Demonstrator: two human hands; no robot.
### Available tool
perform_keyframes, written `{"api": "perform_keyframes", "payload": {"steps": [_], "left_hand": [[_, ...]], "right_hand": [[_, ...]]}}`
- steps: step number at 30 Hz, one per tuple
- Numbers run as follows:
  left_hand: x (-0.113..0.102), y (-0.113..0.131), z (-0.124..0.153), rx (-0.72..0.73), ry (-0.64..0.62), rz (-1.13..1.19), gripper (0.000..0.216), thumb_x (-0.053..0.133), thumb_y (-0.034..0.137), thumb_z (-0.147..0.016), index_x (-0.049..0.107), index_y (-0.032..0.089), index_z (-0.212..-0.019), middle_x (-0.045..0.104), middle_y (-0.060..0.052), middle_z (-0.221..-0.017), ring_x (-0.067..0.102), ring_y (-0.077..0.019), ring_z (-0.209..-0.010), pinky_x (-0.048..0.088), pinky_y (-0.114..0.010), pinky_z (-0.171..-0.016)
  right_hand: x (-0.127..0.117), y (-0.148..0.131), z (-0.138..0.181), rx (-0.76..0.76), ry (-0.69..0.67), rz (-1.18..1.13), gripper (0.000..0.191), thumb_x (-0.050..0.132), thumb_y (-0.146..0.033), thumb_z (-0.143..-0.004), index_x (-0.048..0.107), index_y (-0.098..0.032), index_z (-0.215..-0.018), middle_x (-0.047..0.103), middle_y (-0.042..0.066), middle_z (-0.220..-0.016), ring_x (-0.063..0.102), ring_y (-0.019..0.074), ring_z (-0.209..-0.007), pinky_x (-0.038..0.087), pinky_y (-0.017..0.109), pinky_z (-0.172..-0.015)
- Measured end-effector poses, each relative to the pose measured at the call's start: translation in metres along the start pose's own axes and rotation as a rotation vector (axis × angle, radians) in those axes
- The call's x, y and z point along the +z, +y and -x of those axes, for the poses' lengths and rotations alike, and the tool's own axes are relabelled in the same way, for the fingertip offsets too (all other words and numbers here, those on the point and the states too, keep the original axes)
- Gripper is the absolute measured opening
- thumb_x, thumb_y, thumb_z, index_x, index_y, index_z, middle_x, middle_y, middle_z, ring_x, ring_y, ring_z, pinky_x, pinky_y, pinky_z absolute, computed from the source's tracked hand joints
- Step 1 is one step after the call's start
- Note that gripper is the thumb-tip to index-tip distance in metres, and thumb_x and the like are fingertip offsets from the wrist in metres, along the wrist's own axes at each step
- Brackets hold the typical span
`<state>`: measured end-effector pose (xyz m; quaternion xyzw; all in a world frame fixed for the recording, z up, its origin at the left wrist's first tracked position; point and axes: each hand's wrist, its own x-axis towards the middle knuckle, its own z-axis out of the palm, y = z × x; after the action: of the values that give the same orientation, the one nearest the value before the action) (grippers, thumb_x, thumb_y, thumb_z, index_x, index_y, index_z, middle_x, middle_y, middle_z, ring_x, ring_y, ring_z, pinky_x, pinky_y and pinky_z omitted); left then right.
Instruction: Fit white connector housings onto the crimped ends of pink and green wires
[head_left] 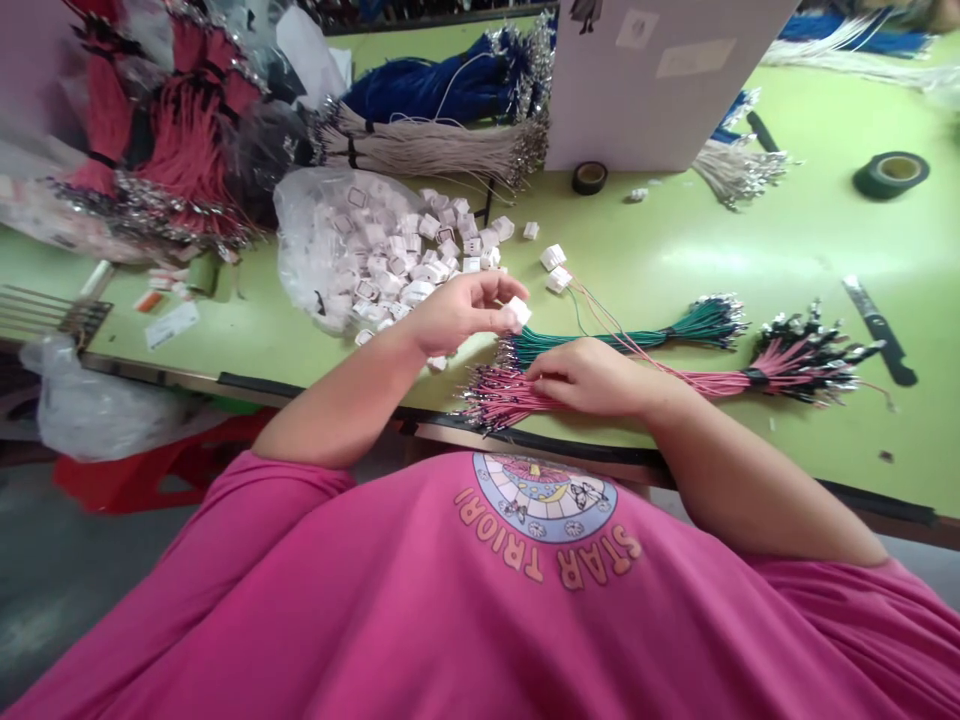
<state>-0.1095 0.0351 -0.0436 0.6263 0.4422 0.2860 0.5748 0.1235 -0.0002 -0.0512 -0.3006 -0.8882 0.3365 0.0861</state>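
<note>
We are pinching a white connector [517, 313] in our left hand [463, 312]. Our right hand [592, 377] is touching pink wires [709, 381], and green wires [701, 325] are lying alongside.

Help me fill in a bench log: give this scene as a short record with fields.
Left hand: holds a white connector
Right hand: touches pink wires; grip unclear
Beyond pink wires: green wires
Left: loose connectors, clear bag
Far side: blue wires
Right: black-handled tool
Surface: green tabletop
</note>
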Motion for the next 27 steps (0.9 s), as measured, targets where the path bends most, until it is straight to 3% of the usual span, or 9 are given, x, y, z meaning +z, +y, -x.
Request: {"api": "perform_keyframes", "payload": {"steps": [4, 6, 8, 11, 14, 18, 23, 27], "left_hand": [[0.020, -0.009, -0.002, -0.090, -0.024, 0.467, 0.048, 0.064, 0.017, -0.066, 0.058, 0.016, -0.113, 0.063, 0.001, -0.078, 0.064, -0.0102, -0.065, 0.049, -0.023, -0.061], [0.019, -0.017, -0.004, -0.107, -0.034, 0.558, 0.048, 0.062, 0.016, -0.065, 0.060, 0.016, -0.113, 0.059, 0.003, -0.070, 0.056, -0.0058, -0.055, 0.041, -0.019, -0.052], [0.016, -0.023, -0.005, -0.114, -0.033, 0.580, 0.040, 0.064, 0.018, -0.066, 0.063, 0.015, -0.107, 0.059, 0.002, -0.071, 0.053, -0.0043, -0.053, 0.039, -0.019, -0.049], [0.012, -0.027, -0.003, -0.118, 0.008, 0.508, 0.026, 0.067, 0.032, -0.075, 0.062, 0.017, -0.096, 0.066, -0.004, -0.091, 0.061, -0.0084, -0.064, 0.046, -0.023, -0.055], [0.015, -0.028, -0.001, -0.095, 0.030, 0.384, 0.034, 0.073, 0.045, -0.077, 0.059, 0.021, -0.095, 0.067, -0.005, -0.103, 0.066, -0.0112, -0.070, 0.050, -0.026, -0.058], [0.021, -0.028, 0.001, -0.110, -0.013, 0.354, 0.050, 0.082, 0.045, -0.071, 0.061, 0.022, -0.111, 0.069, -0.006, -0.105, 0.068, -0.0129, -0.077, 0.053, -0.026, -0.060], [0.025, -0.030, 0.001, -0.192, -0.040, 0.478, 0.048, 0.090, 0.041, -0.062, 0.067, 0.017, -0.097, 0.072, -0.008, -0.100, 0.067, -0.0128, -0.079, 0.053, -0.024, -0.064], [0.026, -0.034, 0.001, -0.165, -0.033, 0.476, 0.049, 0.090, 0.040, -0.063, 0.068, 0.017, -0.100, 0.073, -0.006, -0.096, 0.067, -0.0108, -0.075, 0.053, -0.023, -0.065]], "right_hand": [[0.005, 0.008, -0.001, 0.112, 0.394, -0.124, 0.023, 0.052, -0.026, -0.088, 0.073, -0.016, -0.086, 0.070, 0.003, -0.073, 0.055, 0.0120, -0.062, 0.041, 0.026, -0.063], [0.007, 0.011, 0.000, 0.170, 0.561, -0.125, 0.021, 0.054, -0.027, -0.086, 0.071, -0.016, -0.082, 0.067, 0.002, -0.067, 0.052, 0.0113, -0.057, 0.040, 0.026, -0.060], [0.009, 0.011, 0.001, 0.191, 0.625, -0.074, 0.019, 0.054, -0.025, -0.085, 0.070, -0.017, -0.080, 0.067, 0.002, -0.067, 0.052, 0.0117, -0.058, 0.041, 0.027, -0.060], [0.014, 0.007, 0.003, 0.205, 0.633, 0.046, 0.021, 0.050, -0.025, -0.087, 0.069, -0.018, -0.080, 0.068, 0.004, -0.071, 0.055, 0.0136, -0.061, 0.043, 0.029, -0.062], [0.018, 0.004, 0.003, 0.217, 0.624, 0.166, 0.026, 0.045, -0.026, -0.090, 0.068, -0.019, -0.080, 0.068, 0.006, -0.069, 0.058, 0.0158, -0.064, 0.043, 0.030, -0.063], [0.019, 0.004, 0.003, 0.178, 0.590, 0.308, 0.032, 0.040, -0.026, -0.093, 0.068, -0.019, -0.079, 0.069, 0.007, -0.071, 0.059, 0.0170, -0.066, 0.040, 0.031, -0.063], [0.020, 0.005, 0.003, 0.093, 0.556, 0.453, 0.035, 0.038, -0.023, -0.095, 0.065, -0.019, -0.074, 0.068, 0.007, -0.068, 0.053, 0.0157, -0.062, 0.034, 0.031, -0.060], [0.019, 0.005, 0.003, 0.038, 0.545, 0.561, 0.037, 0.037, -0.020, -0.096, 0.061, -0.019, -0.068, 0.064, 0.006, -0.063, 0.046, 0.0142, -0.057, 0.029, 0.031, -0.057]]}}
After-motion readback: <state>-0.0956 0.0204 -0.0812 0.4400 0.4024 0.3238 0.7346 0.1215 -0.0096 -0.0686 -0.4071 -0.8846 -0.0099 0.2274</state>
